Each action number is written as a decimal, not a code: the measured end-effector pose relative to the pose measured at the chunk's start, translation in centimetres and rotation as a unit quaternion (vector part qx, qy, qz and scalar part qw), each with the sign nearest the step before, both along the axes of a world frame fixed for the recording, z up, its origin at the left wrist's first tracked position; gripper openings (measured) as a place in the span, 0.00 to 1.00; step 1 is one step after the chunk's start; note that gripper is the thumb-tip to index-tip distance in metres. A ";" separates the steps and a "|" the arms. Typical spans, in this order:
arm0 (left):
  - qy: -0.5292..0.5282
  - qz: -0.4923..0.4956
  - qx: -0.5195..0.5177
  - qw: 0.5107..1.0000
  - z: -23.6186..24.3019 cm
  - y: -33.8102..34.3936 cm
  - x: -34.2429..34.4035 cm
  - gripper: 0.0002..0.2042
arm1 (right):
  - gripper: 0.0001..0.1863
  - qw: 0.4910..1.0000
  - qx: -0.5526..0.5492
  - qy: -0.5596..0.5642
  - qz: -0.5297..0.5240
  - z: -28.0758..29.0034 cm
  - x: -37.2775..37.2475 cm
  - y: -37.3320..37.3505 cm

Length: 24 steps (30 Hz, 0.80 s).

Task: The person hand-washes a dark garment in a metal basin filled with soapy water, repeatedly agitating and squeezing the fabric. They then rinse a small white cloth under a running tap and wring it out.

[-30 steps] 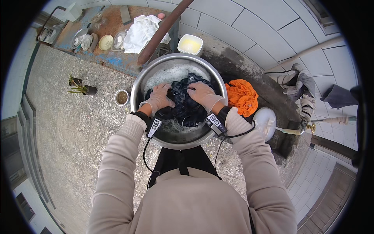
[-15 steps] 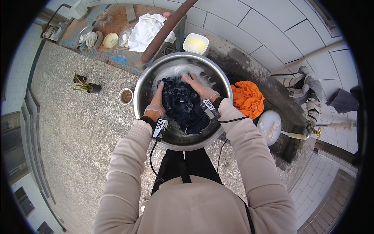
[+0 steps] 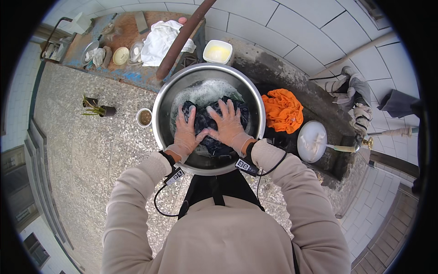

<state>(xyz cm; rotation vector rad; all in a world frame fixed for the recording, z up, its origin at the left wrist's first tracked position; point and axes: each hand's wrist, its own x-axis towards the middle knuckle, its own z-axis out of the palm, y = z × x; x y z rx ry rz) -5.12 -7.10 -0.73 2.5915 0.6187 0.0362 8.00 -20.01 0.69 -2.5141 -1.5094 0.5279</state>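
Note:
Dark wet cloth (image 3: 218,145) lies in soapy water inside a large steel basin (image 3: 159,132). My left hand (image 3: 185,135), in a clear thin glove, rests flat on the cloth's left part with fingers apart. Also gloved, my right hand (image 3: 228,125) spreads its fingers over the middle and right of the cloth. The two thumbs meet or nearly meet between the hands. White suds (image 3: 205,89) float toward the basin's far side. Part of the cloth is hidden beneath my hands and the water.
Right of the basin, a bunched orange cloth (image 3: 284,112) and a white round lid or basin (image 3: 310,142) lie in a concrete trough. A white tub (image 3: 217,51) stands behind. A rusty table (image 3: 73,59) holds a white cloth (image 3: 157,43). A small cup (image 3: 144,117) sits left.
My hands have turned from gripping the cloth's sides to lying palm down on it with fingers spread. The cloth now sits lower and flatter in the water. The view has shifted slightly.

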 end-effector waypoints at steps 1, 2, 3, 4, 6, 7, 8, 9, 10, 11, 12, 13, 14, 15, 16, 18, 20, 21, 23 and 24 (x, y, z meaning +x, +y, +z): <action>-0.002 0.008 -0.015 1.000 -0.4 -0.2 0.2 0.44 | 0.37 0.999 -0.031 0.012 0.001 -0.7 0.5 0.3; 0.016 0.017 -0.017 1.000 -0.8 -0.1 0.7 0.43 | 0.37 1.000 -0.018 0.014 -0.007 -1.4 1.0 0.8; 0.052 0.030 -0.023 0.998 -1.3 0.3 1.5 0.41 | 0.37 1.000 -0.021 0.018 -0.014 -2.1 1.4 1.3; 0.079 0.039 -0.033 0.996 -1.6 0.7 2.2 0.40 | 0.37 0.998 -0.054 0.030 -0.021 -2.8 1.9 1.7; 0.139 0.057 -0.045 0.988 -2.4 1.6 3.8 0.38 | 0.36 0.997 -0.082 -0.001 -0.013 -3.9 2.9 2.7; 0.171 0.066 -0.047 0.982 -2.7 2.0 4.6 0.38 | 0.36 0.996 -0.090 0.007 -0.013 -4.3 3.5 3.2; 0.201 0.078 -0.042 0.976 -2.9 2.5 5.3 0.37 | 0.36 0.996 -0.092 0.013 -0.013 -4.6 4.0 3.8; 0.229 0.087 -0.053 0.968 -3.2 3.1 6.0 0.37 | 0.36 0.993 -0.114 -0.004 -0.005 -4.7 4.7 4.4; 0.259 0.093 -0.072 0.959 -3.4 3.6 6.8 0.37 | 0.35 0.990 -0.136 0.028 -0.010 -4.8 5.5 5.2; 0.288 0.103 -0.083 0.948 -3.6 4.2 7.6 0.38 | 0.35 0.988 -0.149 0.042 -0.020 -4.7 6.1 5.8; 0.319 0.114 -0.094 0.936 -3.9 4.9 8.2 0.39 | 0.35 0.984 -0.168 0.054 -0.031 -4.6 6.5 6.4; 0.284 0.077 -0.108 0.950 -4.0 6.0 8.6 0.46 | 0.35 0.984 -0.129 0.108 -0.056 -4.5 6.9 6.9; 0.219 0.107 -0.180 0.953 -4.2 6.7 8.8 0.45 | 0.35 0.975 -0.120 0.166 -0.086 -4.3 7.0 7.2; 0.179 0.143 -0.291 0.929 -4.3 7.1 8.8 0.44 | 0.35 0.965 -0.094 0.209 -0.128 -4.0 7.1 7.4; 0.138 0.197 -0.386 0.891 -4.3 7.6 8.8 0.45 | 0.34 0.965 -0.059 0.221 -0.128 -3.8 7.0 7.3; 0.021 0.231 -0.443 0.866 -4.0 7.6 8.0 0.45 | 0.33 0.959 -0.001 0.243 -0.143 -3.1 6.4 6.8; -0.010 0.227 -0.355 0.907 -3.1 7.3 7.0 0.44 | 0.28 0.898 0.122 0.370 -0.205 -2.0 5.5 5.8; -0.038 0.236 -0.330 0.913 -2.4 7.2 6.6 0.38 | 0.27 0.868 0.215 0.394 -0.213 -1.4 5.0 5.3; -0.089 0.240 -0.482 0.838 -1.1 6.8 6.3 0.31 | 0.26 0.881 0.235 0.362 -0.194 -0.1 4.2 4.7; -0.118 0.274 -0.500 0.813 -0.6 6.2 5.8 0.31 | 0.27 0.920 0.199 0.298 -0.160 0.6 3.7 4.4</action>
